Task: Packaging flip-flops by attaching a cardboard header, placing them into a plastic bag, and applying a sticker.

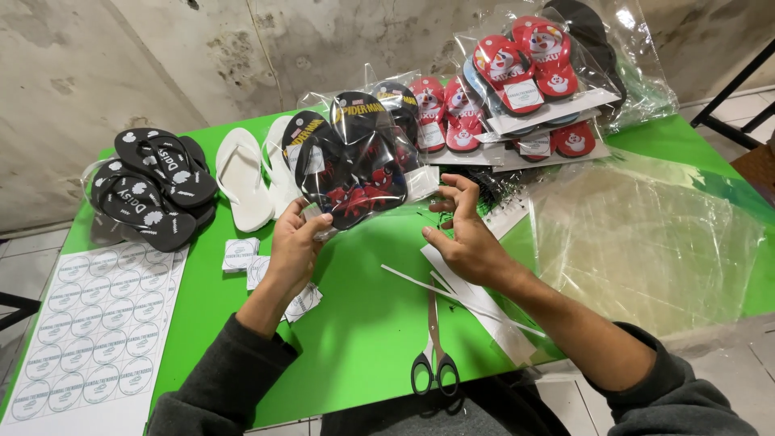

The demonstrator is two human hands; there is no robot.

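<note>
My left hand grips the lower left edge of a clear bag holding a pair of black flip-flops with a red and blue superhero print. I hold the bag up over the green table. My right hand pinches the bag's lower right corner with thumb and fingers. Both hands are closed on the plastic.
Black flip-flops with white daisy prints lie at the left, white flip-flops beside them. Bagged red flip-flops are stacked at the back right. Scissors, paper strips, a round-sticker sheet, loose labels and clear bags lie around.
</note>
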